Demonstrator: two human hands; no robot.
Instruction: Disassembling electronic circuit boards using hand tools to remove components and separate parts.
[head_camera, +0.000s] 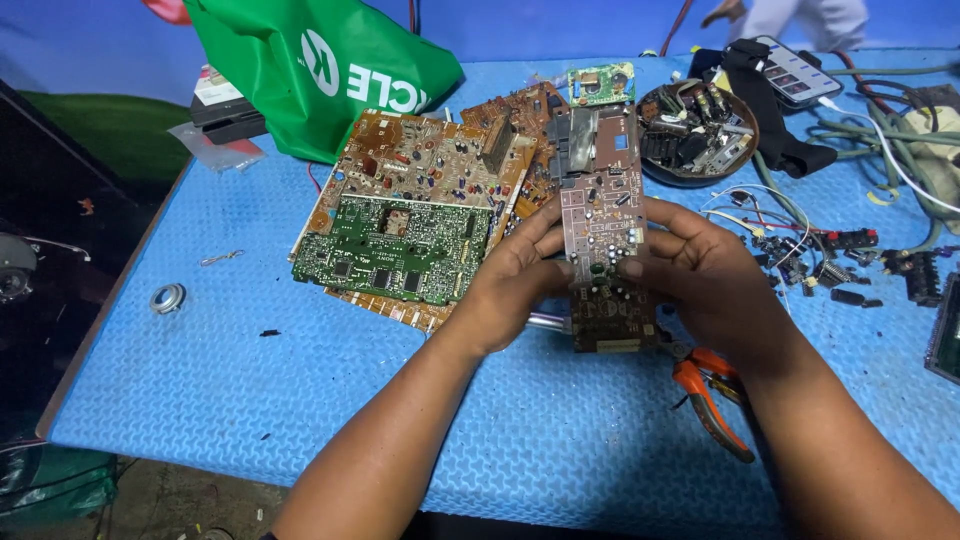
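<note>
Both hands hold a long, narrow brown circuit board (603, 215) upright over the blue foam mat (300, 380). My left hand (515, 275) grips its left edge and my right hand (700, 265) grips its right edge, thumbs on the component side. Small capacitors and chips cover the board's face, and a metal shield sits at its top. Orange-handled pliers (712, 400) lie on the mat just under my right wrist. A metal cylinder (548, 321) pokes out beneath my left hand.
A stack of circuit boards, a green one (395, 250) on top of brown ones (430, 160), lies to the left. A green bag (320, 70) stands behind it. A bowl of parts (697, 132), loose wires and components (830, 255) and a phone (795, 70) are at the right. Another person (800, 15) is at the far edge.
</note>
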